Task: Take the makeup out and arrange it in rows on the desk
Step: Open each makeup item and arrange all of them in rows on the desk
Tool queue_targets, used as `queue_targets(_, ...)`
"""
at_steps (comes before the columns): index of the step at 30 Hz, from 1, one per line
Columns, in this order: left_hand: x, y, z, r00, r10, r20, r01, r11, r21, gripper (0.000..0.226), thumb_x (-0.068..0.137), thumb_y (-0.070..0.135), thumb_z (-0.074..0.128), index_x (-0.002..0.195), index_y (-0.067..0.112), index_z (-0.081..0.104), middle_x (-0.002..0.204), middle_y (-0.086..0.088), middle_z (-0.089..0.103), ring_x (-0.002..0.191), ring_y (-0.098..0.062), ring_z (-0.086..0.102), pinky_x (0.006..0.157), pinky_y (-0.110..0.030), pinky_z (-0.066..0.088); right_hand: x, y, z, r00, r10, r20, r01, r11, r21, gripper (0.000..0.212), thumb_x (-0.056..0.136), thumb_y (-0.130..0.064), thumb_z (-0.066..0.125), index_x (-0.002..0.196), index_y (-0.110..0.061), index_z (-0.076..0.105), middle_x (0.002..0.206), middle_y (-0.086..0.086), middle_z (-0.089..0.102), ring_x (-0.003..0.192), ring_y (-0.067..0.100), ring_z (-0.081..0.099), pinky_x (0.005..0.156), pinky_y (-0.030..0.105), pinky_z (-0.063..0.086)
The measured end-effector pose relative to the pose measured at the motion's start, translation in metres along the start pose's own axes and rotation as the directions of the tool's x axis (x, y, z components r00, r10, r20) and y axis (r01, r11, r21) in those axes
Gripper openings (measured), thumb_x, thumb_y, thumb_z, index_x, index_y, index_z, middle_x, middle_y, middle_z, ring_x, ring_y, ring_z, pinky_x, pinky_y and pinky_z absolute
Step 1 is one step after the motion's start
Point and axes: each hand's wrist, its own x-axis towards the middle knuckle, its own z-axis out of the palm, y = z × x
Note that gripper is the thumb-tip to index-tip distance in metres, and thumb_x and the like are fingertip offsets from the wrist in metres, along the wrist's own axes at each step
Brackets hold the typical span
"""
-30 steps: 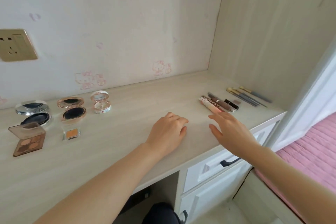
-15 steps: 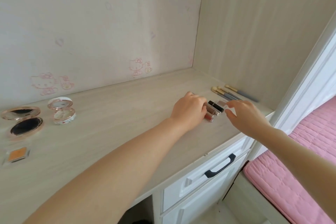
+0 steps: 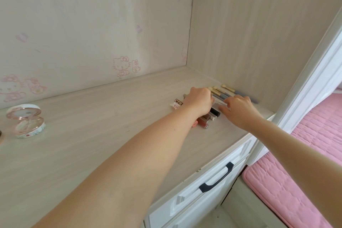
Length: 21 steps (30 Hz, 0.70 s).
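Note:
A row of lipstick and mascara tubes [image 3: 203,123] lies side by side on the pale wood desk [image 3: 111,135], near its right end. My left hand [image 3: 199,101] lies over the far part of that row with bent fingers. Its fingertips are hidden, so its hold is unclear. My right hand [image 3: 238,110] reaches in from the right and pinches a silver-grey tube [image 3: 219,105] between thumb and forefinger. Several makeup brushes [image 3: 224,91] with pale tips and grey-blue handles lie just behind both hands, by the side panel.
An open round compact [image 3: 27,121] with a mirror lid stands at the desk's far left. White drawers with a black handle [image 3: 216,177] sit under the desk's right end. A pink mattress [image 3: 296,172] lies to the right, below desk level.
The view has swung right, so the left-hand compacts have mostly left the frame. Both hands have moved forward from the bare desk onto the tubes, and the right one now pinches a tube.

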Motion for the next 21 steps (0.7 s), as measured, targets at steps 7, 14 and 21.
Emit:
queue_targets(7,0.007,0.004,0.009,0.995,-0.008,0.100,-0.001,0.996,0.093,0.029,0.098,0.030,0.048,0.101,0.008,0.066,0.098,-0.012,0.063,0.110,-0.029,0.050,0.081,-0.040,0.050,0.002,0.001,0.003,0.999,0.000,0.036,0.000,1.000,0.001,0.053,0.094,-0.059,0.028,0.089,-0.017,0.059,0.092,0.007,0.054,0.103,0.033,0.047,0.090,0.040,0.035)
queue_targets(14,0.010,0.005,0.012,0.998,-0.014,0.057,0.011,0.998,0.067,0.032,0.094,0.023,0.053,0.125,0.012,0.054,0.118,-0.018,0.050,0.116,-0.033,0.043,0.089,-0.042,0.047,0.002,-0.006,0.000,0.993,0.116,0.037,-0.118,0.991,0.066,0.055,0.090,-0.064,0.037,0.063,-0.016,0.041,0.080,0.007,0.049,0.093,0.033,0.048,0.074,0.037,0.032)
queue_targets(21,0.007,0.003,0.015,1.000,-0.014,-0.003,0.014,0.999,-0.031,0.030,0.091,0.029,0.062,0.117,0.015,0.058,0.118,-0.015,0.052,0.106,-0.031,0.053,0.090,-0.042,0.048,-0.008,-0.006,-0.001,0.974,0.206,-0.089,-0.152,0.898,0.413,0.026,0.090,-0.034,0.062,0.100,-0.010,0.063,0.096,0.009,0.064,0.087,0.026,0.055,0.073,0.036,0.047)
